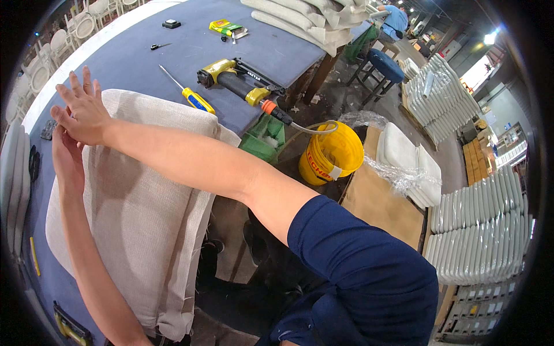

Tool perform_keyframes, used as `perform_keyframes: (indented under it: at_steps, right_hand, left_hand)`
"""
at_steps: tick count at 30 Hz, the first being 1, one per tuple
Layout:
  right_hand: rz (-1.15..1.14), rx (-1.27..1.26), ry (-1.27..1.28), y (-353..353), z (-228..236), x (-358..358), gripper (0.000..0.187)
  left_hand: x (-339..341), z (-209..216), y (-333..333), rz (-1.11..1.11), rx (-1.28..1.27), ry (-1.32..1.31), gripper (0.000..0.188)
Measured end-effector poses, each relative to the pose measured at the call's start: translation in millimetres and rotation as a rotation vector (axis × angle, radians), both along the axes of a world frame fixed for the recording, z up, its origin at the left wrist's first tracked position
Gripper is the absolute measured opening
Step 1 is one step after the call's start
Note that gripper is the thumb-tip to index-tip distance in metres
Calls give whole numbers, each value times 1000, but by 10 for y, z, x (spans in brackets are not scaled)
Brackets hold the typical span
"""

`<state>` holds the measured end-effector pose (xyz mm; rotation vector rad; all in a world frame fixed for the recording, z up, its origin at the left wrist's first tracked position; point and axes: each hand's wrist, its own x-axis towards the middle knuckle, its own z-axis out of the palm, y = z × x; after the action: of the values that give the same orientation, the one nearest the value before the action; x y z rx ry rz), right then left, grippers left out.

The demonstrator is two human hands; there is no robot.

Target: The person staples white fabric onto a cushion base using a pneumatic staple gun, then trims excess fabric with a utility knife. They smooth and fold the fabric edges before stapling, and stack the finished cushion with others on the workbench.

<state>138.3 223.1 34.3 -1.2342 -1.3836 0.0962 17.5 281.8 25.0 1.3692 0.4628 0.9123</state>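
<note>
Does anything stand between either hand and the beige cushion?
Nothing visible: the left hand and right hand are by the left edge of the beige cushion; the screwdriver and nail gun lie past its far end.

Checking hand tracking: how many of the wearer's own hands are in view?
2: the right hand, spread open at the upper-left edge of the beige cushion, and the left hand just below in the picture, partly hidden.
</note>
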Motion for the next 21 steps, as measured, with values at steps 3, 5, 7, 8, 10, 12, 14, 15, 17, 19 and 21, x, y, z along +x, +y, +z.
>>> perform_keyframes:
  at_steps: [3,5,7,8,10,12,14,15,17,19,21]
  right_hand:
    - [-52,127,-33,273,-6,-178,76]
    - [-198,180,-465,464,-98,-182,75]
    - [-156,179,-428,288,29,-177,74]
    - [-131,181,-394,143,119,-120,73]
    - [-123,187,-325,-80,173,164,72]
    - [-49,205,-218,-164,150,222,72]
    - [-4,209,-161,-198,96,241,71]
    - [16,208,-147,-169,47,260,71]
    - [34,218,-145,-215,54,365,71]
    - [80,234,-85,-222,32,358,69]
    - [152,248,17,-221,60,326,65]
  left_hand:
    - [-178,24,219,65,37,-39,48]
    - [-456,-125,582,81,157,44,47]
    - [-463,-14,217,163,276,59,47]
    - [-399,56,57,176,300,30,46]
    - [13,69,-86,64,263,-156,46]
    - [150,86,-309,-6,204,-280,45]
    - [378,237,-568,-2,64,-340,37]
    - [370,255,-633,-7,27,-342,39]
    - [428,278,-694,-53,55,-313,42]
    - [416,251,-690,-33,76,-294,42]
    - [419,252,-687,-14,99,-289,41]
